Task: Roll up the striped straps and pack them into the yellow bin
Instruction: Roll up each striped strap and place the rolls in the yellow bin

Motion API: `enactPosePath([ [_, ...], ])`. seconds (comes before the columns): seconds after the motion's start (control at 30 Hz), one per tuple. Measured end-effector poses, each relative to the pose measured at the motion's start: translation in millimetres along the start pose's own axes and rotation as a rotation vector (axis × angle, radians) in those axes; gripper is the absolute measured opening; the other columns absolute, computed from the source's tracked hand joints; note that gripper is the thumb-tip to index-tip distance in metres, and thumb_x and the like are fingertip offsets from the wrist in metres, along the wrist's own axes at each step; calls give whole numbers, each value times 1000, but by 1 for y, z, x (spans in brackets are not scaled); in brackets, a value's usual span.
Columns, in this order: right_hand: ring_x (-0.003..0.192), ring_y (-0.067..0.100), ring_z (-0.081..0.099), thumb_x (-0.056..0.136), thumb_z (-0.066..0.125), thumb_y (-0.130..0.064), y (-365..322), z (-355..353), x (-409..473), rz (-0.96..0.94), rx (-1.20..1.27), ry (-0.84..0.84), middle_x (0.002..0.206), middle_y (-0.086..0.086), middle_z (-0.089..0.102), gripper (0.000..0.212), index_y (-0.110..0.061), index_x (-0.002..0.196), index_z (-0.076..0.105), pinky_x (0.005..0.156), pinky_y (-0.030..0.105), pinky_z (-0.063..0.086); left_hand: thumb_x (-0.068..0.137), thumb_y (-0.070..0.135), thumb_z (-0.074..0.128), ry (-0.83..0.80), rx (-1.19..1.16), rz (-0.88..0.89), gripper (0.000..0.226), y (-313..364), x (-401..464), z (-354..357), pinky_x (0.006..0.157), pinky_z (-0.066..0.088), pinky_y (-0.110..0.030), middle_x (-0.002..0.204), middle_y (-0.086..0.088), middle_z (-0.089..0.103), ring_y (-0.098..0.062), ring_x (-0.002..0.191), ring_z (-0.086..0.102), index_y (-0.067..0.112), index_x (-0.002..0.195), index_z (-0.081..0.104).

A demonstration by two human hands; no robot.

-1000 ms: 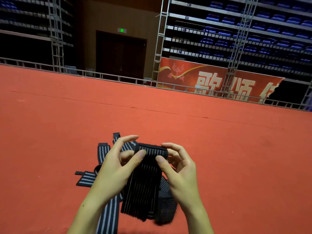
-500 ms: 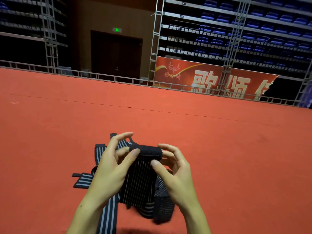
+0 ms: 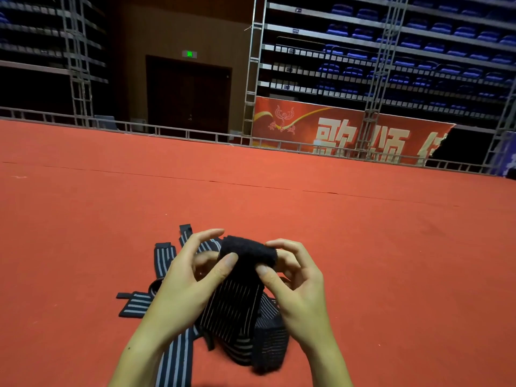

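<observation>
Low in the head view, above a red carpeted floor [image 3: 363, 247], both hands work one striped strap [image 3: 234, 303]. Its top end is turned over into a small dark roll [image 3: 248, 250], and the rest hangs down between the wrists toward the floor. The left hand [image 3: 184, 286] pinches the roll's left side, thumb on the near face and forefinger arched over the top. The right hand [image 3: 296, 289] pinches the right side likewise, thumb pressed to the near face and fingers curled behind. Beneath the hands more striped straps [image 3: 164, 255] lie loose on the floor, fanned out to the left, one running down to the bottom edge of the view. A dark bundle [image 3: 268, 344] sits just below the right wrist, touching the hanging strap. Far off, a metal railing [image 3: 195, 134] edges the floor, with a red banner [image 3: 349, 129] and blue seats [image 3: 418, 43] behind.
</observation>
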State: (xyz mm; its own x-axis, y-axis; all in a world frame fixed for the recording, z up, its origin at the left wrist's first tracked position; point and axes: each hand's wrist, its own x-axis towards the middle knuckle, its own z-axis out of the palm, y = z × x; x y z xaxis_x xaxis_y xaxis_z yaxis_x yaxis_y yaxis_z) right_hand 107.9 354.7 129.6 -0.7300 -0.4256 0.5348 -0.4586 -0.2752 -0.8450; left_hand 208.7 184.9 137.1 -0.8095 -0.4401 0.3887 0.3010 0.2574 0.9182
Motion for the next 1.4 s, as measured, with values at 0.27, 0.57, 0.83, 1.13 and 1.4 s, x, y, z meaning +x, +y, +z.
enactPosePath([
  [0.27,106,19,74,91,68,20,9,3,-1,-42,27,28,118,3,77,47,-26,102,73,83,28,57,95,49,78,39,-65,-6,42,0,2,8,107,54,-62,107,-7,83,-29,105,79,42,133,62],
  [0.57,107,20,75,92,77,-27,10,-3,-6,59,6,-23,119,2,78,39,-38,128,67,93,48,62,95,28,73,58,-44,-13,45,-5,1,5,105,57,-55,120,-5,80,-22,113,77,41,137,61],
  [0.83,104,22,76,97,78,-12,4,-1,-4,1,-26,13,114,3,80,35,-35,122,70,87,40,59,92,35,73,29,-96,-34,45,-3,-2,9,108,56,-53,120,-2,81,-23,115,77,37,136,62],
  [1.13,106,20,74,91,71,17,14,0,-8,-48,-14,30,118,5,76,49,-28,110,73,89,39,60,91,48,71,30,-116,-74,46,-4,0,11,100,60,-56,102,-8,84,-26,100,81,36,134,61],
  [1.4,114,23,72,91,68,13,18,-4,-10,-12,19,-9,129,3,73,48,-27,116,72,86,37,59,97,32,68,47,-112,-57,46,-8,-2,11,99,60,-53,111,-9,83,-28,105,80,35,141,55],
])
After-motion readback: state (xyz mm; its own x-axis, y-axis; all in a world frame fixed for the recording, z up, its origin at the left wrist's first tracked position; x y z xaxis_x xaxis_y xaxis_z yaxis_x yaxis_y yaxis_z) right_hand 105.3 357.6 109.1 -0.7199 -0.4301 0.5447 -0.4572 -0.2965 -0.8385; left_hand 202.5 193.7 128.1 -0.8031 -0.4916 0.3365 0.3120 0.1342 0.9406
